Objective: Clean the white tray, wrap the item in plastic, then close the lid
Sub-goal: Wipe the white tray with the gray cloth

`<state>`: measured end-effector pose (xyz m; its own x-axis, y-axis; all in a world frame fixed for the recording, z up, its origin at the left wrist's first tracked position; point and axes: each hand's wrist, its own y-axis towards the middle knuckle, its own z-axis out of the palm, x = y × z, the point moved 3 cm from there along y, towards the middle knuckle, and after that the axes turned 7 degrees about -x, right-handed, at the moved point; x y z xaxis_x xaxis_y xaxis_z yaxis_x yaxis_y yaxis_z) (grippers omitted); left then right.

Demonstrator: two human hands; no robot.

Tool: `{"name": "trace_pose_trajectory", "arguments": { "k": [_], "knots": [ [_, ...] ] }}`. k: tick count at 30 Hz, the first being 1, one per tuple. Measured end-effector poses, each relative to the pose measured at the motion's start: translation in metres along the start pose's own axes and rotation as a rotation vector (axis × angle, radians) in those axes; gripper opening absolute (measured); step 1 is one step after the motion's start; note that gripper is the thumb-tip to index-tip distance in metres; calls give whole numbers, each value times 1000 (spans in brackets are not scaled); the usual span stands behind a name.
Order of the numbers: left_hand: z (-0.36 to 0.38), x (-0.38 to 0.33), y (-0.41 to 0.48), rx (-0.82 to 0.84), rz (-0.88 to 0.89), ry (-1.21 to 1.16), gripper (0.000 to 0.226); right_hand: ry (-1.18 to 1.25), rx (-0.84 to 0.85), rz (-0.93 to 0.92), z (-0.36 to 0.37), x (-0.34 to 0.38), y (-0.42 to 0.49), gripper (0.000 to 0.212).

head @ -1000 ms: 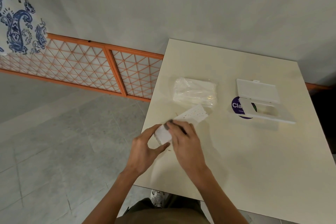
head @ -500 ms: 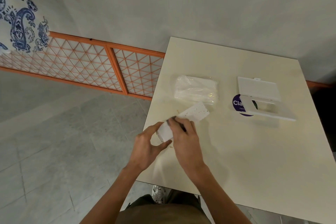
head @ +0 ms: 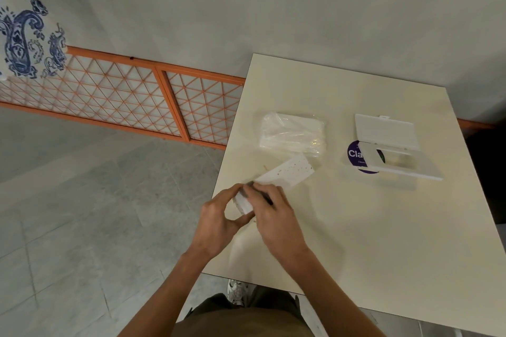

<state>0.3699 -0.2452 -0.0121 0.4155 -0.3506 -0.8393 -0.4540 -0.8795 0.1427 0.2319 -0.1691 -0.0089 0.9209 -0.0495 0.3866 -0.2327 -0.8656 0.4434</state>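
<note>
Free passage over table [head: 356, 227] near-right; plastic packet [head: 293, 133], open case [head: 394, 150] obstruct beyond.

Two hands: left hand [head: 216, 223], right hand [head: 276, 216]. One small dark tool [head: 249, 185]. One white tray [head: 287, 172]. One clear plastic bag [head: 293, 134]. One white box [head: 397, 164], one lid [head: 386, 131]. One purple sticker [head: 354, 154]. One tabletop [head: 356, 227]. Two orange lattice panels [head: 95, 96]. One shoe [head: 236, 291]. One blue-patterned cloth [head: 24, 35].
</note>
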Motion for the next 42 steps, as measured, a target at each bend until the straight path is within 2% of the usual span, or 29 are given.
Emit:
{"name": "trace_pose_trajectory", "arguments": {
  "k": [3,5,9,11,14,17,20,23,27,29,32,35,42],
  "knots": [
    [0,5,-1,-11,-19,25,68,-21,-90,154,-9,-27,16,49],
    [1,4,-1,-16,-24,19,69,-36,-83,195,-5,-24,14,49],
    [0,-2,0,0,-7,0,65,21,31,2,6,-1,-8,58],
    [0,-2,1,3,-5,19,65,42,7,-17,-3,-10,-2,54],
    [-1,1,0,-8,-35,40,67,19,-92,126,-13,-32,14,46],
    [0,0,1,-12,-41,41,68,-58,-45,219,-1,-24,13,53],
    [1,-5,1,-7,-22,22,67,-12,26,116,6,4,-4,54],
    [1,-5,1,-7,-19,29,67,20,29,5,0,1,-5,52],
    [2,-3,2,-14,-47,50,67,-4,-35,151,-14,-25,12,50],
    [3,-6,0,-23,-48,71,69,120,-74,218,-22,-25,15,37],
    [5,-10,0,-2,-48,120,89,357,-186,400,-44,-34,20,26],
    [8,-19,3,36,-32,155,106,403,-260,514,-68,-50,28,25],
    [40,-50,37,59,117,239,88,253,-263,502,-87,-101,55,23]
  ]
}}
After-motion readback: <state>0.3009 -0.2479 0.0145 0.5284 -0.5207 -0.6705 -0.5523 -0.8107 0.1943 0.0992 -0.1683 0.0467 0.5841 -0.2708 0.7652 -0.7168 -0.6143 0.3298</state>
